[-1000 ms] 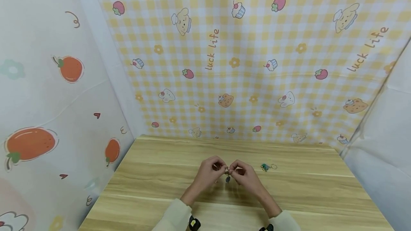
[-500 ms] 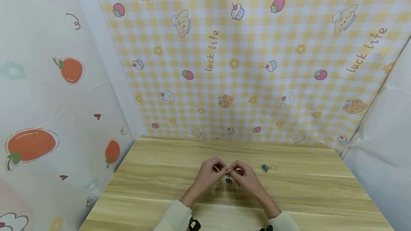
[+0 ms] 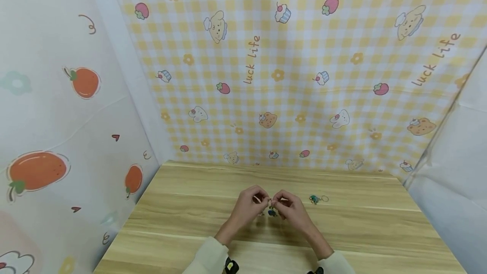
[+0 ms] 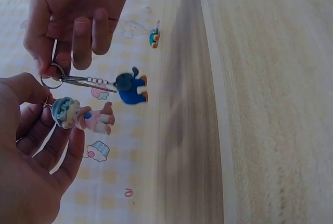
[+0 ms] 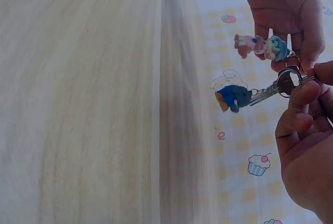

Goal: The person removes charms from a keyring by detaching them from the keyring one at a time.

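In the head view my left hand [image 3: 247,206] and right hand [image 3: 294,211] meet fingertip to fingertip above the wooden table. My right thumb and finger pinch a metal key ring [image 4: 52,85]. From it hang silver keys [image 5: 285,84] and a small blue figurine [image 4: 131,88] with a dark grey head and orange feet, on a short chain. Beside that ring, my left fingertips pinch the metal fitting at the top of a figurine charm [image 4: 86,115] with a teal hat and pink clothes. The charm dangles in front of my left fingers.
A green figurine keychain [image 3: 314,198] with its own ring lies on the wooden table [image 3: 365,223], right of my hands. A yellow checked cloth [image 3: 243,96] hangs behind the table, and a white printed cloth [image 3: 49,109] hangs at the left.
Both hands stay nearly in place, fingertips together. The blue figurine has swung and turned slightly to the right below the ring, and the pink charm shows more beneath my left fingers.
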The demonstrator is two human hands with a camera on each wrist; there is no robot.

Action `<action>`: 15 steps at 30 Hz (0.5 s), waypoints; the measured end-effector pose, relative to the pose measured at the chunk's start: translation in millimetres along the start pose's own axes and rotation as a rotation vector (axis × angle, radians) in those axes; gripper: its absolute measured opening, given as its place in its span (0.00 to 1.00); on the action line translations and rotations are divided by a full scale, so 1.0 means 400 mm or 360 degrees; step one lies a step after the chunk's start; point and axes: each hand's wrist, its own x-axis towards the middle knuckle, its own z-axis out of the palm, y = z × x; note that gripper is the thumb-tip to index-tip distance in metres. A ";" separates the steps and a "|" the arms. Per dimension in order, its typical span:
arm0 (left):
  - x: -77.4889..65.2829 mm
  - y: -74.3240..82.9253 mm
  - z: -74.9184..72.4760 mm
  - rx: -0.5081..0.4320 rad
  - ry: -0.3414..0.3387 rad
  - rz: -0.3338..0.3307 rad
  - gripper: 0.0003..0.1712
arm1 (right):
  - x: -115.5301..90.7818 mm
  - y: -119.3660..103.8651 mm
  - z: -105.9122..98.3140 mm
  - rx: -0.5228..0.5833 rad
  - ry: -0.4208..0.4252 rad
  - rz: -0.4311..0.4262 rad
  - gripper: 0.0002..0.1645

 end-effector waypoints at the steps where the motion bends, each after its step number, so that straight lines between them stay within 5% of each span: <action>1: 0.000 0.001 0.000 0.0002 0.0001 -0.0001 0.06 | 0.000 0.001 -0.001 0.0005 -0.0005 -0.0022 0.09; 6: 0.001 0.004 0.000 0.0008 -0.0001 -0.0001 0.06 | -0.001 0.003 -0.004 0.0009 -0.0023 -0.0073 0.09; 15: -0.004 0.003 0.001 -0.0004 -0.0012 0.0019 0.05 | 0.002 -0.007 0.002 -0.0099 -0.0042 0.0071 0.12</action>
